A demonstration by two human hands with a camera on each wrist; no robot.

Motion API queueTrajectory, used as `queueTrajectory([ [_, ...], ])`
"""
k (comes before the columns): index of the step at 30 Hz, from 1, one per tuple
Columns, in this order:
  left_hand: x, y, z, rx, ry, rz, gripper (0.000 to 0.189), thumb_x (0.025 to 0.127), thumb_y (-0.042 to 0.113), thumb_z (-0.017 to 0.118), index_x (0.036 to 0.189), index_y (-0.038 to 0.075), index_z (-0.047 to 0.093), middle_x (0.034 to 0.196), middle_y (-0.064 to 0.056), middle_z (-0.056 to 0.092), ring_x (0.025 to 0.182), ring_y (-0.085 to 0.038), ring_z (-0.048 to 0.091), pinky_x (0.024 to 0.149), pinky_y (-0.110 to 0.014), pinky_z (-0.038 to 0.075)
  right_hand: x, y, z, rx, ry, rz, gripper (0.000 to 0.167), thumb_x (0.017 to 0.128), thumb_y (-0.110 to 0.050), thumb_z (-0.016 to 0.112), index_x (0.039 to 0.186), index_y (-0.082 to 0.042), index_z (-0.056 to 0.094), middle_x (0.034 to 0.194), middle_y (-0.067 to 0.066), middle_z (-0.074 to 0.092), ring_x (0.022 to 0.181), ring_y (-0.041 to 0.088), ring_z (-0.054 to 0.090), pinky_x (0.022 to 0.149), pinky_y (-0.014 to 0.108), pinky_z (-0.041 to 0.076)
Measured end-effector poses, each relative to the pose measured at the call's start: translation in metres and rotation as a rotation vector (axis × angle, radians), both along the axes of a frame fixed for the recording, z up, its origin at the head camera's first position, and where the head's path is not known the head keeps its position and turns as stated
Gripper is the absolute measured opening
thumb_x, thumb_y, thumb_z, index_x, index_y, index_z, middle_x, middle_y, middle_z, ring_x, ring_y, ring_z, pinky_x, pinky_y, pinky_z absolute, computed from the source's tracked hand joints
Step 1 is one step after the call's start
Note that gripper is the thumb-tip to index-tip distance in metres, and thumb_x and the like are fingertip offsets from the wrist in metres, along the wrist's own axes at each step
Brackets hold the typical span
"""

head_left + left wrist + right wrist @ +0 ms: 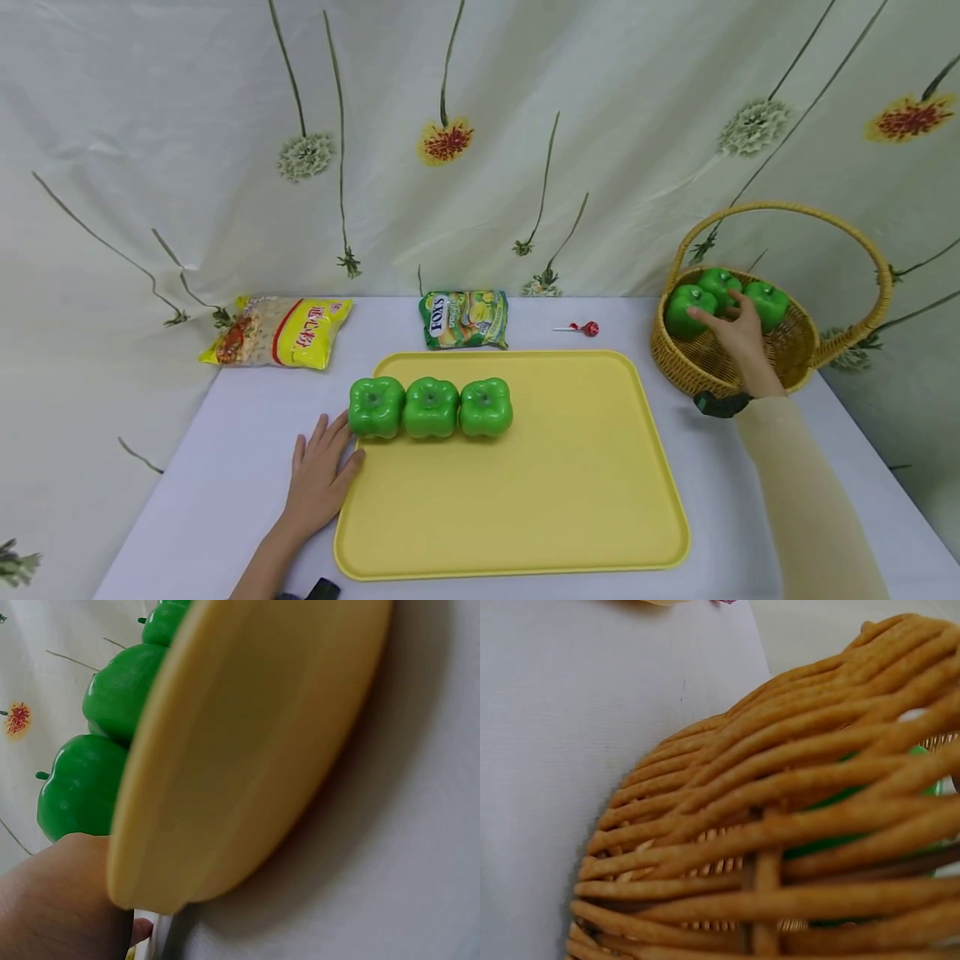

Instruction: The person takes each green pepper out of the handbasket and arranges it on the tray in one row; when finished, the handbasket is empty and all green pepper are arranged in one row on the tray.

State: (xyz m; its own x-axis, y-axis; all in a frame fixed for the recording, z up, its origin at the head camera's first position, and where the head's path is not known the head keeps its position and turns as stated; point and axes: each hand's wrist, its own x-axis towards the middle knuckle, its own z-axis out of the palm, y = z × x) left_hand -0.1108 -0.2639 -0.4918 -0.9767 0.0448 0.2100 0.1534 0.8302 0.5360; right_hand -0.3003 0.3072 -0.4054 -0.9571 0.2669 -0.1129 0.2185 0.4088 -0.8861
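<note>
Three green bell peppers (431, 408) sit side by side along the upper left of a yellow tray (540, 500). My left hand (318, 479) lies flat at the tray's left edge, thumb over the rim, fingertips beside the leftmost pepper (377, 407). In the left wrist view the tray's rim (247, 750) blocks part of the peppers (82, 787). My right hand (738, 337) reaches into a wicker basket (678, 371) among three more green peppers (767, 305), thumb and fingers spread at their tops. Woven basket wall (727, 847) hides that hand in the right wrist view.
Behind the tray lie a yellow snack bag (277, 332), a green Fox's candy bag (465, 319) and a red lollipop (590, 328). The basket's tall handle (780, 207) arches over its opening. A flower-print cloth (480, 183) hangs behind the white table (187, 500).
</note>
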Motion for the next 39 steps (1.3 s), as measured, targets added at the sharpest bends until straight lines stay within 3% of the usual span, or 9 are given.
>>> queueTrajectory([
  [17,-0.0009,-0.0009,-0.0029,-0.008,0.019,0.005,0.05,0.1,0.022,0.051,0.143,-0.002,0.044,0.151,-0.026,0.037,0.141,-0.056,0.019,0.109,-0.075,0.003,-0.0024,-0.0015,-0.0063,0.022,-0.002,0.022,0.089,0.094,-0.04,0.061,0.158,-0.009,0.007,0.156,0.03,0.02,0.14,0.047,0.029,0.112,0.059,0.031],
  [30,-0.0009,-0.0016,-0.0051,-0.012,0.015,0.01,0.05,0.1,0.022,0.051,0.143,-0.002,0.043,0.151,-0.026,0.036,0.142,-0.055,0.018,0.11,-0.074,0.003,-0.0035,-0.0039,-0.0081,0.064,0.007,0.043,0.079,0.098,-0.03,0.056,0.156,-0.003,0.01,0.154,0.033,0.022,0.139,0.048,0.032,0.106,0.053,0.04],
  [39,-0.0012,-0.0013,-0.0057,-0.009,0.022,0.007,0.05,0.099,0.021,0.051,0.143,-0.002,0.044,0.151,-0.026,0.037,0.142,-0.055,0.018,0.11,-0.074,0.003,-0.0019,-0.0023,-0.0074,0.047,-0.006,0.04,0.081,0.097,-0.03,0.059,0.156,-0.004,0.011,0.154,0.03,0.024,0.125,0.04,0.048,0.101,0.043,0.048],
])
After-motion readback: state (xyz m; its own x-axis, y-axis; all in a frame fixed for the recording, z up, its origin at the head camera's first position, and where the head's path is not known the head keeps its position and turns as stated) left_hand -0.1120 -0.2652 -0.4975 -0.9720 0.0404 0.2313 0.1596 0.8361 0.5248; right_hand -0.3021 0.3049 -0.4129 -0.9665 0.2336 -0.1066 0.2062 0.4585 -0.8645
